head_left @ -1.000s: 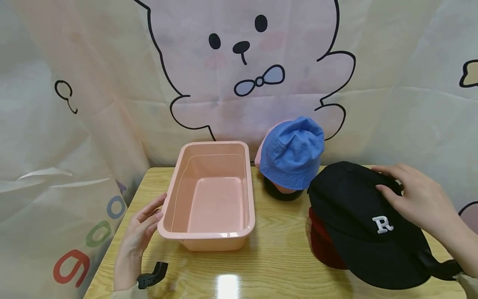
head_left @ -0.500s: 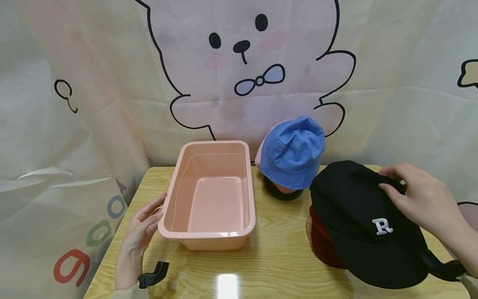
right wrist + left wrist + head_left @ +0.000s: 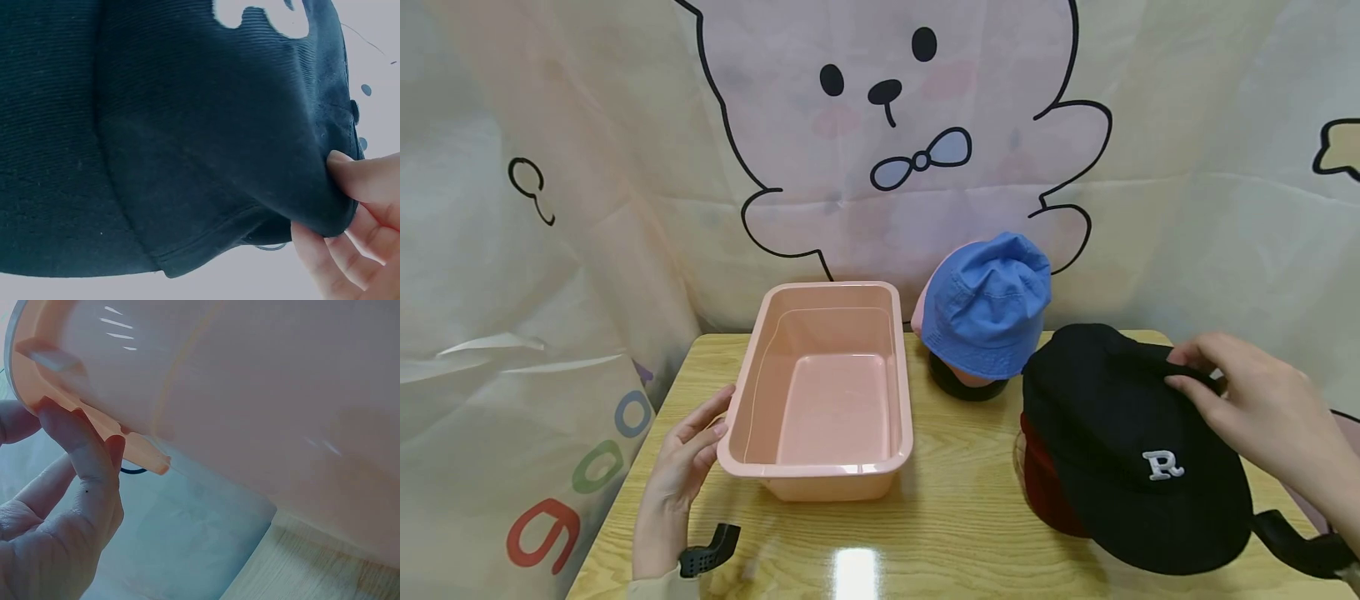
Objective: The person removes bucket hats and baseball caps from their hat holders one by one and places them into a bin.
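Observation:
A black baseball cap with a white letter R tilts over a dark red hat on the right of the table. My right hand pinches the cap's crown edge between thumb and fingers. In the right wrist view, the fabric of the cap bunches at the fingertips. My left hand rests its loosely bent fingers against the outside of the left rim of a pink plastic tub. From below in the left wrist view, those fingertips meet the underside of the tub's rim. The tub has nothing in it.
A blue bucket hat sits on a stand with a black base behind the cap, a pink hat edge showing behind it. The wooden table meets a printed cloth backdrop at its back and left.
My right hand has moved slightly right and down along the cap, and the cap's brim has shifted a little left. The left hand and tub have stayed in place.

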`<state>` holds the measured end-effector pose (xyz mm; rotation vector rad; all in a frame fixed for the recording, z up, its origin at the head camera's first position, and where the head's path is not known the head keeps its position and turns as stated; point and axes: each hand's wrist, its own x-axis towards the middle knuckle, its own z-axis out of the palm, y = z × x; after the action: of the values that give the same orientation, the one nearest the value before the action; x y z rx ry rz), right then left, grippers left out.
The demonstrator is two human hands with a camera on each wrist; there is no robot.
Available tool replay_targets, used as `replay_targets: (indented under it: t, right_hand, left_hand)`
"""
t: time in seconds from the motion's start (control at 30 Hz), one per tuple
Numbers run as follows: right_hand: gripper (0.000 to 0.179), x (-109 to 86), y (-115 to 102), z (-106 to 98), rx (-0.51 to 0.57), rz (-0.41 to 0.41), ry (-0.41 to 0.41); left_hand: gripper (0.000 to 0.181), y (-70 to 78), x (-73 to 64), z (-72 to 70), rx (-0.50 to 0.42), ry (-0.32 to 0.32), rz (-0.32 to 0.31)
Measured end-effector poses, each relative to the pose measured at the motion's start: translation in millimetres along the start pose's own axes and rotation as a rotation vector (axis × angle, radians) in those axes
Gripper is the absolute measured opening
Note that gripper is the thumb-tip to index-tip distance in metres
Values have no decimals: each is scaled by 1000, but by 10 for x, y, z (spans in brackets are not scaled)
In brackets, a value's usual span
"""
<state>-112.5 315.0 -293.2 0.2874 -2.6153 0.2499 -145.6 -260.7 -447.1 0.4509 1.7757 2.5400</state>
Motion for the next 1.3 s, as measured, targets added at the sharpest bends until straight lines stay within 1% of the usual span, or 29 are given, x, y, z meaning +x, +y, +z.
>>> replay_targets:
  t: [0.4,0.77,1.0,1.1,1.27,1.3]
  right_hand:
    - [39,-68,-96,-87,48,-98,54]
    - [42,-110,-209,-148,27,-124,51]
    - [45,-123,-269,-176,28,-156,77]
    - [43,-127,-293,-196,35,-168,83]
    - [36,-133,-354,-233,45,-193,93]
    - [27,-135,-365,-242,45,-197,97]
  left_hand:
    - [47,4,7,3,10,-4,5]
    - [46,9,6,6,22,19,-11]
    - [46,6,4,4,11,14,-11]
    - [46,4,2,5,3,12,-11]
    - [46,7,6,6,14,23,-21]
    - [45,7,10,4,18,26,-25]
